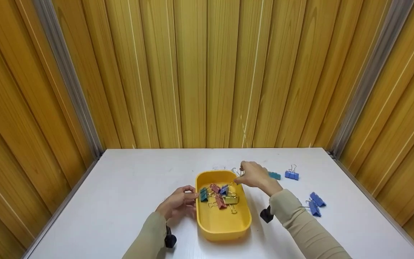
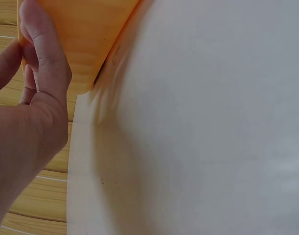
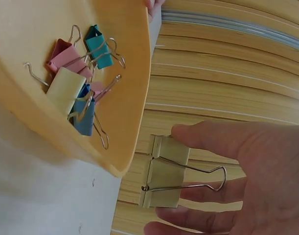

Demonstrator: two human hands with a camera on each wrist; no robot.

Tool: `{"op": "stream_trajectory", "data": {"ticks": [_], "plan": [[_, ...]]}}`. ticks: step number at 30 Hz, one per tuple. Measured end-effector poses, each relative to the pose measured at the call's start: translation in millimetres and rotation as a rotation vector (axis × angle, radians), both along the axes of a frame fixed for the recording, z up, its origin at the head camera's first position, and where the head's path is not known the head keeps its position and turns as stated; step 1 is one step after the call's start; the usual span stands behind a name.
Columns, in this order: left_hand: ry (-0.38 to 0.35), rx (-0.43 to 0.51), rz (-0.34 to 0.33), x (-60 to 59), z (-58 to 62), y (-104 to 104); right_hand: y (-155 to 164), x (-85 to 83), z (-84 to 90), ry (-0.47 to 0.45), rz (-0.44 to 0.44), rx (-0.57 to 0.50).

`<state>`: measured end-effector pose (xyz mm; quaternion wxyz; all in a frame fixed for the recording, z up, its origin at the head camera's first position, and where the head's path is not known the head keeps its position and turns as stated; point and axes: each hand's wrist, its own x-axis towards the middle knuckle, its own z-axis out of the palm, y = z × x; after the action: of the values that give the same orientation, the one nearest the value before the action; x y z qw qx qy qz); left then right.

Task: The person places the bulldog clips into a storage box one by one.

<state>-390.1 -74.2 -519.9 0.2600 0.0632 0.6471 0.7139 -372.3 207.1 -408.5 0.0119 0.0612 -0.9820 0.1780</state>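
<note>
A yellow plastic bin (image 1: 225,230) stands on the table with several binder clips in it: teal (image 1: 203,194), yellow (image 1: 231,200), blue (image 1: 224,190) and pinkish red (image 1: 220,202). My right hand (image 1: 254,175) is over the bin's far right rim. Between its thumb and fingers it holds a pale yellow binder clip (image 3: 166,174), one wire handle pointing back at the palm. At the bin's left side is my left hand (image 1: 180,199). Its extended fingers (image 2: 46,54) lie against the outer wall, the thumb right at the rim.
Right of the bin lie a teal binder clip (image 1: 275,175), a blue one (image 1: 291,175) on its base, and two more blue clips (image 1: 314,208) close together. Wire handles (image 1: 234,169) show behind the bin. Wood-patterned panels (image 1: 221,72) enclose the white table (image 1: 120,208).
</note>
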Motion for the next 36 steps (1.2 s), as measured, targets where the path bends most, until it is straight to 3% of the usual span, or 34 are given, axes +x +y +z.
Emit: {"op": "stream_trajectory", "data": {"ticks": [15, 20, 29, 36], "plan": [[-0.009, 0.004, 0.01, 2.1, 1.5, 1, -32, 0.0, -21.2, 0.017, 0.037, -0.004], [0.002, 0.005, 0.008, 1.2, 1.2, 0, -28, 1.3, -26.3, 0.104, 0.065, -0.034], [0.013, 0.018, -0.001, 1.3, 1.1, -2, 16, -0.5, -34.4, 0.244, -0.011, -0.159], [0.01, -0.004, 0.002, 1.6, 2.6, -1, 74, -4.7, -39.2, 0.328, -0.09, -0.111]]}}
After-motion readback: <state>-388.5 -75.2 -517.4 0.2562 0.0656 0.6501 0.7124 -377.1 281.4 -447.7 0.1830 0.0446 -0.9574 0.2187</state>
